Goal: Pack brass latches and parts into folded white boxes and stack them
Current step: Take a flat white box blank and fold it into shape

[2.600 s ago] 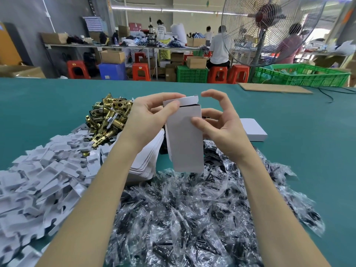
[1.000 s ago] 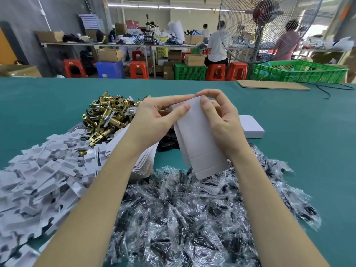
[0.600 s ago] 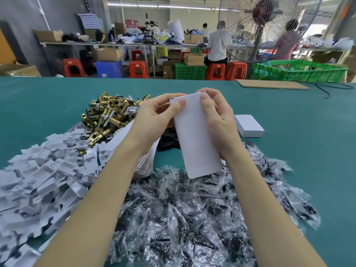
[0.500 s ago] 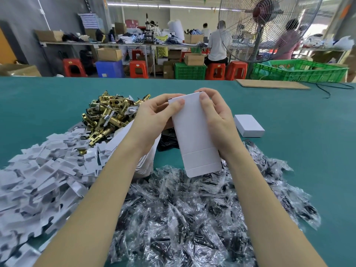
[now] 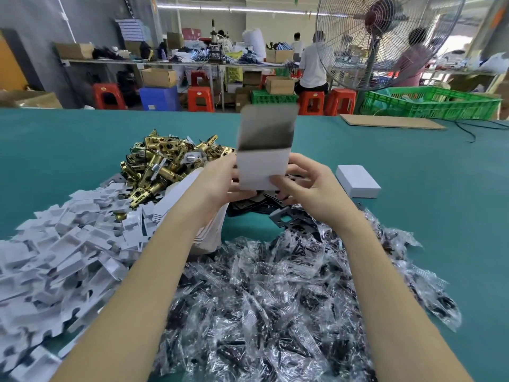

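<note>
A white box (image 5: 261,168) stands upright between my hands, its top flap (image 5: 268,125) raised and blurred. My left hand (image 5: 220,179) grips its left side and lower edge. My right hand (image 5: 308,186) pinches its lower right corner. Behind my left hand lies a heap of brass latches (image 5: 162,164). A closed white box (image 5: 358,181) sits on the green table (image 5: 440,202) to the right. Black plates (image 5: 286,213) lie under my hands. Bagged parts in clear plastic (image 5: 275,299) fill the foreground.
White card inserts (image 5: 55,260) cover the left side, with a stack of flat box blanks (image 5: 209,227) beside my left forearm. A cardboard sheet (image 5: 391,122) and green crate (image 5: 429,103) sit far right. A standing fan (image 5: 380,40) and seated people are behind the table.
The box has been turned over, open end up, with a flap now standing high. Both hands have slid from its upper end to its lower part.
</note>
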Demonstrator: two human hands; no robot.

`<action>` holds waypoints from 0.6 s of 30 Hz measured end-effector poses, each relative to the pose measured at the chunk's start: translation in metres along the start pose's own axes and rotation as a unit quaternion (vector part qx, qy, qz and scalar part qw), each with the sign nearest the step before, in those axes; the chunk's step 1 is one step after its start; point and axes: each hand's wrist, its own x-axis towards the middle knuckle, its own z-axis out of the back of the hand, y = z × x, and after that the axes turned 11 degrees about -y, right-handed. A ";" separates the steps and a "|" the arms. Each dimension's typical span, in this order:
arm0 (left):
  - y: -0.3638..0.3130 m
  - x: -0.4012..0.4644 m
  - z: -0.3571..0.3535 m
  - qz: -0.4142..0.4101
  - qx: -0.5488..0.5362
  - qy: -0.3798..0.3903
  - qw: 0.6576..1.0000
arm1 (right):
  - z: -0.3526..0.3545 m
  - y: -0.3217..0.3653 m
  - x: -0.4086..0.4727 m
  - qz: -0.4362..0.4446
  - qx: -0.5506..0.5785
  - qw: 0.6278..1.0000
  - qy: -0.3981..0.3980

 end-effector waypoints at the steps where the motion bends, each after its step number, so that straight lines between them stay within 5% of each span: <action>1: 0.000 0.001 0.002 -0.022 0.044 -0.012 0.999 | 0.001 -0.004 0.000 -0.027 0.010 0.999 -0.017; 7: 0.005 0.004 0.014 -0.120 0.096 0.093 0.984 | 0.010 -0.020 -0.001 -0.083 -0.011 0.995 0.050; 11: 0.012 0.010 0.015 -0.223 0.167 0.032 0.960 | 0.010 -0.028 -0.003 -0.110 -0.058 0.985 0.122; 18: 0.025 0.015 0.022 -0.282 0.385 -0.010 0.879 | -0.003 -0.041 -0.006 -0.083 -0.227 0.966 0.093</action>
